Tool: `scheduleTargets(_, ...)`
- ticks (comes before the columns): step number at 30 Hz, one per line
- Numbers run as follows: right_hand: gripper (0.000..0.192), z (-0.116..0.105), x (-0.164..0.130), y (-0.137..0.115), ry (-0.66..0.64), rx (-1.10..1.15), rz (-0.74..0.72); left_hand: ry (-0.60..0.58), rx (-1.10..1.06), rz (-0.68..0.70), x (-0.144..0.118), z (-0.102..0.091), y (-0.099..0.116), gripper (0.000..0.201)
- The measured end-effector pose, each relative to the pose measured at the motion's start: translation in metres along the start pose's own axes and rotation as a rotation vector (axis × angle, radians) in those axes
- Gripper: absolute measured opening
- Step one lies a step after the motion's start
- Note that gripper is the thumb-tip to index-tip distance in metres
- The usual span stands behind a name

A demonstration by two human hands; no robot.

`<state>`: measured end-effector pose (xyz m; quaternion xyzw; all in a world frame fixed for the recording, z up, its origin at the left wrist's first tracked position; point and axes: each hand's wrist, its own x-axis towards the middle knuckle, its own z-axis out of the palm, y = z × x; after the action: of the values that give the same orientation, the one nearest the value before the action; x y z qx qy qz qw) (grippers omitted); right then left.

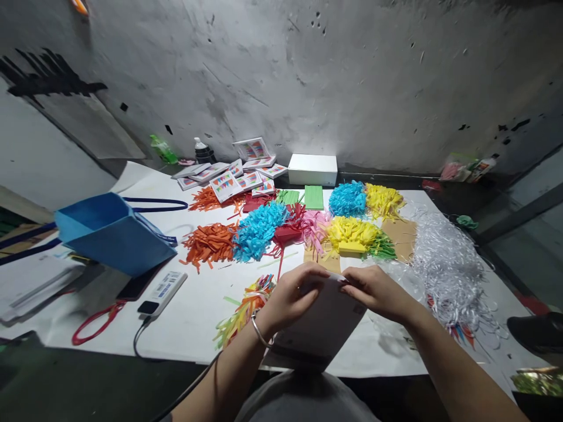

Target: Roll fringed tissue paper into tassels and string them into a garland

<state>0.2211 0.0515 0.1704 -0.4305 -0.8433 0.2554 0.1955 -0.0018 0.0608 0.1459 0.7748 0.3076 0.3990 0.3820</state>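
Close to my body a flat white packet (320, 319) stands on edge, its top edge pinched by both hands. My left hand (297, 293) is closed on the left part of that edge, fingers over the top. On the right part, my right hand (372, 288) grips with thumb and fingers close to the left one. Whether the packet is a box or a bag I cannot tell. A multicoloured bundle of paper strips (248, 308) lies beside my left wrist. Beyond the hands are yellow paper strips (352, 233) and a brown card (325, 259).
Blue (259, 228) and orange strips (210, 243) lie mid-table. A blue bag (114, 234), a white power bank (162, 292) and a red cord loop (94, 328) are left. White shredded strips (448, 269) heap right. Printed packs (235, 179) and a white box (312, 169) stand by the wall.
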Motion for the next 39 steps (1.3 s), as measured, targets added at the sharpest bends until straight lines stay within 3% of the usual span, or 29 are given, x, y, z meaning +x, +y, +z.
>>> scheduleTargets(5,0.02,0.004,-0.002,0.002,-0.028,0.043,0.021,0.057,-0.009,0.002,-0.004,0.005,0.0,0.023)
scheduleTargets(8,0.031,0.009,-0.006,0.004,-0.055,-0.001,0.017,0.066,-0.075,-0.083,-0.007,0.007,-0.002,0.031)
scheduleTargets(11,0.035,0.016,-0.011,0.004,-0.035,-0.053,0.023,0.02,-0.085,-0.176,-0.007,0.006,-0.003,0.025)
scheduleTargets(14,0.041,0.022,-0.017,0.006,-0.065,0.119,0.04,0.036,-0.042,-0.229,-0.007,0.004,-0.003,0.021)
scheduleTargets(19,0.039,0.032,-0.03,0.01,0.088,0.235,0.115,0.067,-0.203,-0.377,-0.015,0.003,-0.007,0.028)
scheduleTargets(22,0.031,0.043,-0.035,0.015,0.13,0.373,0.128,0.05,-0.149,-0.427,-0.022,0.002,-0.012,0.025)
scheduleTargets(25,0.029,0.063,-0.042,0.021,0.161,0.54,0.138,0.094,-0.093,-0.414,-0.03,0.003,-0.02,0.027)
scheduleTargets(29,0.029,0.097,-0.049,0.024,0.36,0.611,0.241,0.198,-0.046,-0.521,-0.036,0.014,-0.029,0.03)
scheduleTargets(31,0.032,0.113,-0.049,0.028,0.364,0.745,0.283,0.225,0.006,-0.544,-0.036,0.017,-0.031,0.033)
scheduleTargets(34,0.049,0.134,-0.043,0.054,0.313,1.074,0.278,0.274,0.121,-0.508,-0.031,0.006,-0.031,0.034)
scheduleTargets(36,0.057,0.148,-0.038,0.085,0.372,1.12,0.317,0.389,0.235,-0.508,-0.024,-0.013,-0.034,0.033)
scheduleTargets(37,0.056,0.155,-0.035,0.104,0.42,1.02,0.373,0.457,0.308,-0.52,-0.02,-0.024,-0.037,0.033)
scheduleTargets(39,0.049,0.171,-0.028,0.141,0.489,0.609,0.51,0.512,0.463,-0.577,-0.01,-0.042,-0.051,0.038)
